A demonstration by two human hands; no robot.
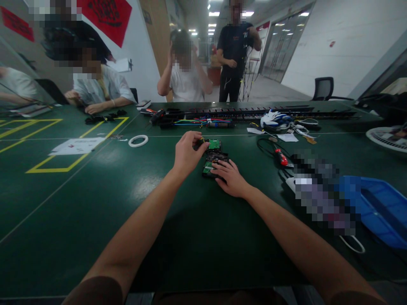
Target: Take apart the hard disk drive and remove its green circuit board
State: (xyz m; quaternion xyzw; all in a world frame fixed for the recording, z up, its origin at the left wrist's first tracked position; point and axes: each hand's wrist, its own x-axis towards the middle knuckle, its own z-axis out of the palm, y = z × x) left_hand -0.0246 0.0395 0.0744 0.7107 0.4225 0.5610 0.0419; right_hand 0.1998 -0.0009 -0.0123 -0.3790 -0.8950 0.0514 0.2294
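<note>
Two small black devices with green circuit boards lie on the green table, one farther (213, 145) and one nearer (212, 163). My left hand (187, 152) is closed in a pinch at the left edge of the farther device, on something small I cannot make out. My right hand (230, 178) lies with fingers stretched flat over the nearer device, pressing it to the table.
A red-handled screwdriver (281, 157) and black cable lie to the right, a blue tray (378, 207) at far right. A white ring (138, 140) and paper (78, 146) sit left. Long black strips, coloured wires (203, 123) and gloves (275, 118) line the far side, where other people sit and stand.
</note>
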